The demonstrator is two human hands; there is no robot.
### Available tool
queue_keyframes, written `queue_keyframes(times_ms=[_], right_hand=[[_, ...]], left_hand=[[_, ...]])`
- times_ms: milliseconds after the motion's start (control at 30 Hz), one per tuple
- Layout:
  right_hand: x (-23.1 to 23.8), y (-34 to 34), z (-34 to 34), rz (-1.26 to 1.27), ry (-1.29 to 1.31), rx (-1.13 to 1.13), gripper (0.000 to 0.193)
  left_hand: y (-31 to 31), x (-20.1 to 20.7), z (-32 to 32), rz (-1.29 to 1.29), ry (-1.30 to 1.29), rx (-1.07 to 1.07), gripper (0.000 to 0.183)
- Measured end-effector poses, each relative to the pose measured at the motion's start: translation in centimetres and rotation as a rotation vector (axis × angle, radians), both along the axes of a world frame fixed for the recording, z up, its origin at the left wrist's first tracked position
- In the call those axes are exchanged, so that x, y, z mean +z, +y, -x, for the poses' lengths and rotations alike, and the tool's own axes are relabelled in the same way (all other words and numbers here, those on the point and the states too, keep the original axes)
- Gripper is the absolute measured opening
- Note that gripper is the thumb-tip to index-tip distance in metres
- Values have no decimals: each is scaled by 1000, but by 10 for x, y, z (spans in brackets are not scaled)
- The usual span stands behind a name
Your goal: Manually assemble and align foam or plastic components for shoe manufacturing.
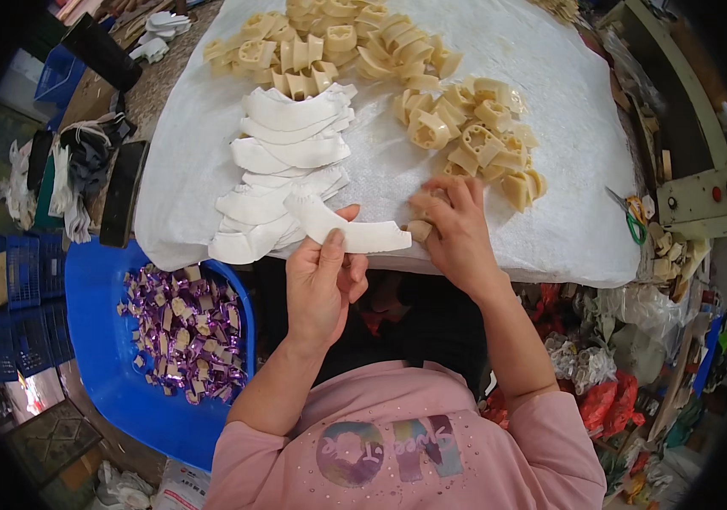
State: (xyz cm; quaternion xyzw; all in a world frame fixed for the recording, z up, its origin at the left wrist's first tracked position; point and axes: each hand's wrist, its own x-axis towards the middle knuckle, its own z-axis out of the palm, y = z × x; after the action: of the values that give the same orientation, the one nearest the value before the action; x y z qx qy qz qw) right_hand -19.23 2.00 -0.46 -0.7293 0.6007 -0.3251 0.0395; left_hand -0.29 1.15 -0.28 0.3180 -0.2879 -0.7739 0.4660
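Observation:
My left hand (319,285) pinches a curved white strip (363,235) between thumb and fingers, near the table's front edge. Close to the strip's right end, my right hand (464,238) is closed round a small beige piece (420,229), mostly hidden by the fingers and slightly blurred. A fanned stack of similar white strips (289,157) lies just beyond my left hand. Glossy beige curved pieces with holes in them (482,144) are heaped beyond my right hand. Another heap of beige pieces (329,42) spreads along the far side of the table.
White woven sheeting (567,144) covers the table. At lower left stands a blue tub (91,340) of shiny purple and beige pieces (185,331). A dark phone-like slab (124,194) lies by the left edge. Green-handled scissors (633,223) and a machine frame (695,200) are at right.

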Motion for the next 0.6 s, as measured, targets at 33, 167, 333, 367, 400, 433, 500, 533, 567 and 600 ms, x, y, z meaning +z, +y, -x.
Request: queue_keyframes(times_ms=[33,167,333,367,400,433,500,533,567,600], right_hand=[[-1,3,3,-81,-53,-16,33],[-12,18,8,21,-205,-42,41],[-2,33,9,161,99,-217,55],[0,36,8,161,99,-217,55],[1,40,8,109,106,-301,54],[2,44,10,55,114,-386,54],[6,48,20,8,-77,-307,51],[10,50,22,-39,-270,-220,49],[15,53,16,-10,-422,-176,39],[22,53,7,-11,-419,-181,39]], left_hand=[[1,-1,-2,21,-22,-14,34],[4,0,1,60,-44,-24,36],[7,3,0,34,24,-34,40],[7,2,0,43,17,-35,42],[8,2,-1,43,18,-36,42],[8,2,-2,61,8,-55,42],[10,2,-2,78,3,-80,42],[11,1,-2,103,-32,-62,42],[13,-1,-1,128,-66,-45,42],[14,-1,0,126,-63,-50,42]])
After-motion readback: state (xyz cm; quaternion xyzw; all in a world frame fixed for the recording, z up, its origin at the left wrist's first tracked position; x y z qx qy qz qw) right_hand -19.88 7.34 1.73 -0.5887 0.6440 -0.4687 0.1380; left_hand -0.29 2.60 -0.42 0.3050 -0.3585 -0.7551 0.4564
